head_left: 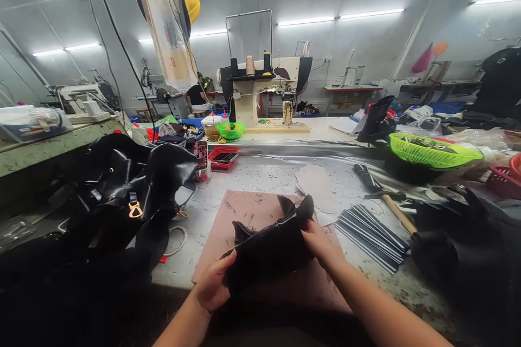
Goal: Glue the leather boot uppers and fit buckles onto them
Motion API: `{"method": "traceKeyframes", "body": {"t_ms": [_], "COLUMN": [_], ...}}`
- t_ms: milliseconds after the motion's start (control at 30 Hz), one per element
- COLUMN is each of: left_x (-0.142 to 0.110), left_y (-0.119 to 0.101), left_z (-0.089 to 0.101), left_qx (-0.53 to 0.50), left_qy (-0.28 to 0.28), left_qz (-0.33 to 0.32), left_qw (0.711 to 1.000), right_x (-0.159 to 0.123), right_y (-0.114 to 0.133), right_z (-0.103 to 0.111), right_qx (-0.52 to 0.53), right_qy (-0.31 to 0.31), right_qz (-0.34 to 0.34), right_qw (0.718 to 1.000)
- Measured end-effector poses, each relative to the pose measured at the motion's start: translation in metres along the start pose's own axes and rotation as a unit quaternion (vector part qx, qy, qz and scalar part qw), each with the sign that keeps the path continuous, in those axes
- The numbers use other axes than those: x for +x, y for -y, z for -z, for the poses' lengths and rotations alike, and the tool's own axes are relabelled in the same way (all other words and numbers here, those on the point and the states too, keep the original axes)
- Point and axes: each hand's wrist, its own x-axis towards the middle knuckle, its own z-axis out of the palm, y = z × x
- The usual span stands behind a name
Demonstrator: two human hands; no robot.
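Black leathery piece (266, 249), one — left end clamped in the left grip (217, 284), right end clamped in the right grip (319, 241), over a pinkish board (240, 206). Striped strips (372, 236), fanned on the counter (264, 174), right of the right grip. Black glossy heap (165, 173) with gold buckle (134, 213), left of the left grip. Sewing machine (249, 103) — beyond both grips.

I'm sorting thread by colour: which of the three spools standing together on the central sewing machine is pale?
The middle spool: it is beige, while the left spool and right spool beside it are dark.
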Motion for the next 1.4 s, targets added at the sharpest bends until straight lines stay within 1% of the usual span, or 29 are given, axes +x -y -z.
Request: {"method": "traceKeyframes", "body": {"t_ms": [67,100,133,200,233,300,333,367,433,500,600,667,733,833,933,1000,1067,1133,1267,1300,1333,1400], "left_x": [0.001,0.002,0.002,0.003,0.003,0.005,0.006,0.007,0.009,0.010,0.008,0.005,0.003,0.002,0.003,0.004,0.006,0.008,0.010,0.011,0.011,0.012], "left_y": [-0.001,-0.002,-0.002,-0.003,-0.003,-0.002,-0.001,0.000,0.002,0.004,0.005,0.005,0.005,0.004,0.003,0.000,-0.003,-0.005,-0.009,-0.010,-0.011,-0.013], "left_z": [0.001,0.001,0.001,0.000,0.000,0.000,0.000,0.001,0.002,0.001,-0.002,-0.004,-0.005,-0.003,-0.002,-0.003,-0.004,-0.003,0.001,0.002,0.003,0.005], "left_qx": [-0.006,-0.008,-0.008,-0.004,-0.001,0.004,0.004,0.002,0.000,0.010,0.042,0.059,0.064,0.047,0.009,-0.009,-0.018,-0.027,-0.030,-0.030,-0.033,-0.041], "left_qy": [0.004,0.006,0.008,0.012,0.015,0.024,0.029,0.033,0.029,0.009,-0.020,-0.030,-0.033,-0.019,0.026,0.066,0.095,0.099,0.066,0.065,0.071,0.096], "left_qz": [0.002,0.003,0.003,-0.001,-0.003,-0.004,-0.002,-0.002,-0.006,-0.007,-0.009,-0.020,-0.024,0.002,0.003,-0.012,-0.019,-0.019,0.018,0.026,0.030,0.030], "left_qw": [1.000,1.000,1.000,1.000,1.000,1.000,1.000,0.999,1.000,1.000,0.999,0.998,0.997,0.999,1.000,0.998,0.995,0.995,0.997,0.997,0.997,0.994], "right_x": [-0.006,-0.010,-0.015,-0.024,-0.027,-0.028,-0.027,-0.025,-0.020,-0.018,-0.019,-0.023,-0.026,-0.029,-0.029,-0.028,-0.026,-0.024,-0.018,-0.017,-0.016,-0.016], "right_y": [-0.002,-0.001,0.000,0.006,0.010,0.014,0.015,0.015,0.012,0.008,0.007,0.010,0.014,0.016,0.015,0.016,0.018,0.020,0.018,0.017,0.016,0.016], "right_z": [0.005,0.008,0.010,0.014,0.015,0.018,0.018,0.018,0.016,0.012,0.004,-0.001,-0.005,-0.009,-0.007,-0.004,-0.001,0.001,0.002,0.002,0.004,0.007], "right_qx": [0.027,0.052,0.080,0.134,0.153,0.175,0.186,0.198,0.214,0.198,0.090,0.010,-0.025,-0.008,-0.011,-0.048,-0.086,-0.085,-0.014,-0.006,-0.003,0.000], "right_qy": [-0.051,-0.064,-0.058,-0.012,0.020,0.083,0.104,0.117,0.116,0.105,0.109,0.101,0.096,0.094,0.113,0.150,0.174,0.175,0.129,0.117,0.112,0.122], "right_qz": [0.013,0.027,0.042,0.050,0.038,-0.014,-0.037,-0.052,-0.060,-0.040,-0.013,0.004,0.012,-0.006,-0.016,-0.001,0.037,0.054,0.007,0.001,0.002,0.008], "right_qw": [0.998,0.996,0.994,0.990,0.987,0.981,0.976,0.972,0.968,0.974,0.990,0.995,0.995,0.996,0.993,0.988,0.980,0.979,0.991,0.993,0.994,0.993]}}
